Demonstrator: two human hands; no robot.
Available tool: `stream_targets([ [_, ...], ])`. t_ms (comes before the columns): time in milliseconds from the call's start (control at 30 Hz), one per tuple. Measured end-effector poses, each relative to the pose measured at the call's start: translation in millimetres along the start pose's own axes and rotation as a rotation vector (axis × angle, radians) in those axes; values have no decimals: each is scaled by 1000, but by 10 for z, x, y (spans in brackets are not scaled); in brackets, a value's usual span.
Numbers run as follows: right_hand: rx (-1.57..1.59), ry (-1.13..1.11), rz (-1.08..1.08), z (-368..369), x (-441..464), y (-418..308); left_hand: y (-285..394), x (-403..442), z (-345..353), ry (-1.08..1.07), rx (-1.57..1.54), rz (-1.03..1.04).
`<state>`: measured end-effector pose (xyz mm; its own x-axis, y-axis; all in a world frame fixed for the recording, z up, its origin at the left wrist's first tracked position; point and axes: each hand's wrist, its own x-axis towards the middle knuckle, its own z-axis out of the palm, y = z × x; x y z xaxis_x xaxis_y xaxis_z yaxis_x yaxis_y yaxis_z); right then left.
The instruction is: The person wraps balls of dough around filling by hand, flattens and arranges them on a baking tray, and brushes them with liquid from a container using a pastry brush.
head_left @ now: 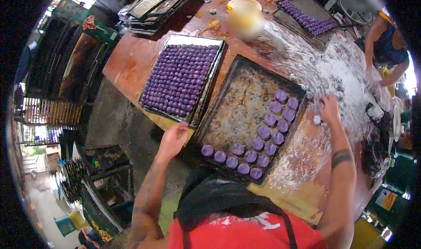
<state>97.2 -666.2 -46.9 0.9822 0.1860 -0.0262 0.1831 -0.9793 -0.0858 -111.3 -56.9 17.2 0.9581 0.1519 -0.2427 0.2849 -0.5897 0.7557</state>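
My left hand (173, 139) hangs beside the near corner of a tray packed with rows of purple balls (182, 80). Its fingers are loosely bent and apart, with nothing seen in them; whether they touch the tray is unclear. To the right lies a dark, worn baking tray (239, 97), with flattened purple dough rounds (264, 132) along its right and near sides. My right hand (330, 108) is over the floured tabletop, just past that tray's right edge, fingers bent and apart. Close to its fingertips sits a small flour-coated lump (316, 119).
White flour (333, 73) covers the table's right side. Another tray of purple pieces (307, 18) is at the back, near a yellowish bowl (245, 18), partly blurred. Stacked trays (160, 7) stand at the back left. Another person's arm (375, 40) reaches in at right.
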Motion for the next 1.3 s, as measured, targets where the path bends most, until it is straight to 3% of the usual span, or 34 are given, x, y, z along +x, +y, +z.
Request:
stream_targets([
  [100,-8,46,72,-39,-834,-350,24,362,94,82,291,221],
  [233,81,-55,235,19,-1583,-725,89,834,48,201,587,575],
  [367,41,226,306,196,-2217,-955,-124,1121,52,124,737,648],
  [467,13,381,376,-140,-2236,-1319,-182,1208,24,152,583,708],
  [500,330,347,508,-260,-2182,-1554,-188,1229,56,191,483,646],
  [533,652,309,634,-380,-2111,-1855,-61,1226,81,87,149,431],
  [600,998,314,611,-437,-1919,-2395,350,1047,171,-136,-490,-49],
  [667,1085,325,400,-455,-1641,-2920,695,837,323,-314,-730,3],
  [733,1057,271,263,-733,-1352,-3455,822,801,568,-479,-1060,-127],
  [767,963,254,203,-953,-1244,-3666,975,729,557,-511,-944,-176],
  [867,695,442,-109,-1153,-1062,-3907,1265,485,416,-585,-1005,-186],
  [1033,534,448,-101,-987,-1100,-4008,1233,396,490,-565,-1064,-192],
  [1133,705,474,122,-1220,-1178,-3917,1167,458,505,-684,-998,64],
  [1167,906,298,58,-1127,-1192,-3744,1173,471,537,-663,-994,75],
  [1233,1200,192,165,-1075,-1189,-3702,1289,447,489,-628,-975,100],
  [1300,1489,164,275,-1112,-1183,-3678,1454,360,464,-671,-1109,-61],
])
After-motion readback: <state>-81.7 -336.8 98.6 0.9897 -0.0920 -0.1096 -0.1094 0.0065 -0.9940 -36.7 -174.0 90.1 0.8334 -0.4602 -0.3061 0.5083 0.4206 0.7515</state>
